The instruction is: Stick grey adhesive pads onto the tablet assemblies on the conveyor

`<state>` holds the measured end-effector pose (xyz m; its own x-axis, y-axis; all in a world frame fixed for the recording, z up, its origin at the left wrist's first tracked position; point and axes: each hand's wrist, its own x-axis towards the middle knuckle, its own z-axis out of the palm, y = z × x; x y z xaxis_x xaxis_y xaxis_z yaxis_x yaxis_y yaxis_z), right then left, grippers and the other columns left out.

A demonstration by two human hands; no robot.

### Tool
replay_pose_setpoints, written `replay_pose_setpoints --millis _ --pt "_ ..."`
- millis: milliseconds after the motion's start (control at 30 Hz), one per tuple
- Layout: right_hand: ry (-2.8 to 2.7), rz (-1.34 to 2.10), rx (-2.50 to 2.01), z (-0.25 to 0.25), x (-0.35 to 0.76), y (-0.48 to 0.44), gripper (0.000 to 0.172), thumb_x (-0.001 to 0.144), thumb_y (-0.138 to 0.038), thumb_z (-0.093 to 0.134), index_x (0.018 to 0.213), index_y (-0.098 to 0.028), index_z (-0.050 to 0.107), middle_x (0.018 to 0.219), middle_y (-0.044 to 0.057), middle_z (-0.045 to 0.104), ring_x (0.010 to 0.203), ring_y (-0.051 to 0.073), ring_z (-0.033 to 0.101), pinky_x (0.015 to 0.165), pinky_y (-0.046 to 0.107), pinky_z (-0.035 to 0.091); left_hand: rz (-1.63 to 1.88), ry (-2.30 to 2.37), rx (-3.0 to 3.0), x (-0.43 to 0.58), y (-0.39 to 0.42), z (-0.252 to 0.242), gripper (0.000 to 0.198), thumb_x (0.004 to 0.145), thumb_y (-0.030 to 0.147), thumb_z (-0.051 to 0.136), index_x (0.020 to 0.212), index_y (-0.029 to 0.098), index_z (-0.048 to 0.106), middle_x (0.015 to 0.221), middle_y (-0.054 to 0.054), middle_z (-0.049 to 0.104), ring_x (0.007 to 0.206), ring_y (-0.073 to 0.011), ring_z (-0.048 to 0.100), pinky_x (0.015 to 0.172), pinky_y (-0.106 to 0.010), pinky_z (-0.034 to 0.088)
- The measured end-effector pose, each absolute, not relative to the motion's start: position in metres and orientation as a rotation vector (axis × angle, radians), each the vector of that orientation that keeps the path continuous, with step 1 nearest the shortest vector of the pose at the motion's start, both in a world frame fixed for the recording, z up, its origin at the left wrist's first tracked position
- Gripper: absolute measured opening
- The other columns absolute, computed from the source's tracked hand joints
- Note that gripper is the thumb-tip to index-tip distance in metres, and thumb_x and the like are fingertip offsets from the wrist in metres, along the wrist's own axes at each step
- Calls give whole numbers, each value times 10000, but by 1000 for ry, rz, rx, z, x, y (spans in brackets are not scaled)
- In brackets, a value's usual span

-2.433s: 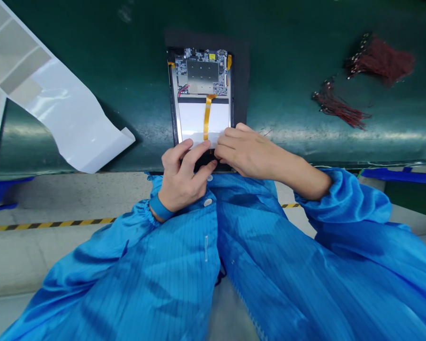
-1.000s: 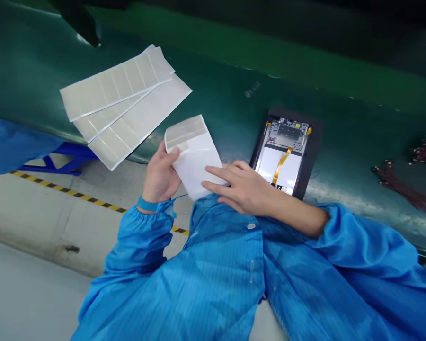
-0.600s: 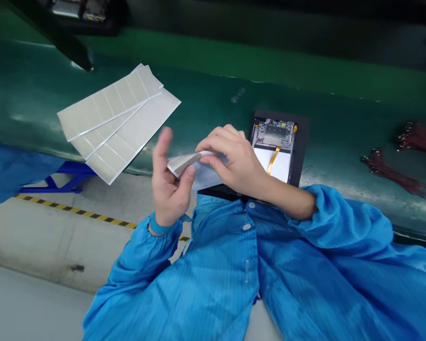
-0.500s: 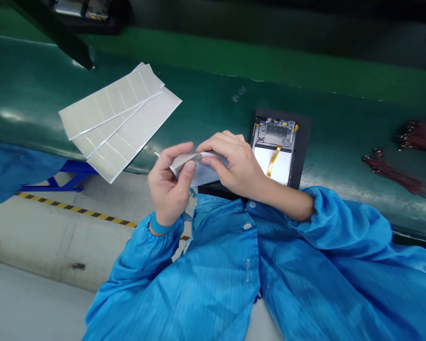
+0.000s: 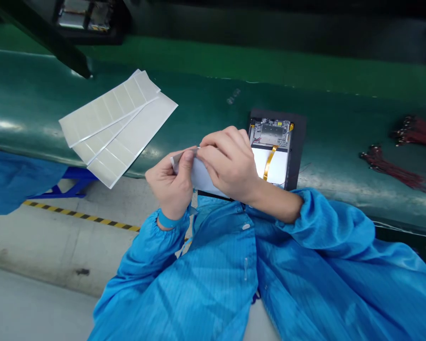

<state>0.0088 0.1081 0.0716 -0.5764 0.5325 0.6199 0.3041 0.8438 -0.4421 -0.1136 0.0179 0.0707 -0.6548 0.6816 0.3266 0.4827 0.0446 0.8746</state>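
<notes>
The left hand (image 5: 172, 184) clamps its fingers on a bent white-and-grey paper sheet (image 5: 203, 177) by the front edge of the glossy green tabletop (image 5: 199, 109); a steady pinch should limit creasing. The right hand (image 5: 230, 163) bunches its fingers at the sheet's upper edge, their grip hidden.

A bright blue, finely striped smock (image 5: 213, 279) has a white button (image 5: 246, 227), loose sleeves (image 5: 333, 219) and gathered cuffs (image 5: 303, 203), with a blue wristband (image 5: 169, 221) on the left wrist (image 5: 179, 208).
</notes>
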Motion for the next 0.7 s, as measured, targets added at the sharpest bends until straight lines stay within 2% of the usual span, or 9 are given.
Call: replay_pose_setpoints --millis 100,200,333,433,533,633,700 --pt "-2192 382 -616 70 8 110 294 1126 -330 415 1018 -209 660 1097 78 675 1000 224 568 897 402 393 1697 2136 1190 -112 20 70 290 983 483 721 954 221 844 840 -24 799 702 -126 699 639 -247 552" --pt "-2187 463 -667 72 10 111 320 1126 -385 405 1098 -195 662 1201 111 660 1075 247 570 930 423 426 1699 2143 1198 -112 21 72 266 989 463 717 973 228 842 860 -25 804 748 -139 726 692 -261 579" --pt "-2233 465 -678 74 11 111 338 1119 -310 373 995 -215 671 1254 109 667 1108 273 568 953 473 422 1712 2163 1247 -109 23 74 239 990 441 718 984 239 845 883 -23 810 788 -156 742 731 -282 592" --pt "-2281 467 -682 75 8 110 362 1115 -283 327 1007 -217 666 1266 125 668 1137 297 574 946 501 425 1717 2132 1303 -103 25 73 262 992 471 713 1021 243 839 925 -26 810 828 -162 746 760 -302 594" --pt "-2331 447 -660 83 14 109 380 1116 -275 290 997 -226 647 1225 105 677 1096 279 600 925 493 451 1814 1888 1309 -110 32 74 429 1040 585 577 1086 237 824 1010 -48 803 904 -182 745 788 -348 603" --pt "-2250 396 -624 100 42 110 276 1089 -247 373 981 -231 626 1228 80 680 1063 236 617 920 453 488 1918 1744 1250 -154 53 71 569 1033 673 482 1063 213 816 1015 -36 781 1017 -222 742 803 -407 618" --pt "-2131 498 -737 111 72 113 178 1068 -271 468 972 -231 612 1203 76 675 1064 217 629 891 403 518 1807 1820 1383 -199 73 62 478 936 641 658 1007 194 813 845 15 729 903 -215 756 775 -425 623"
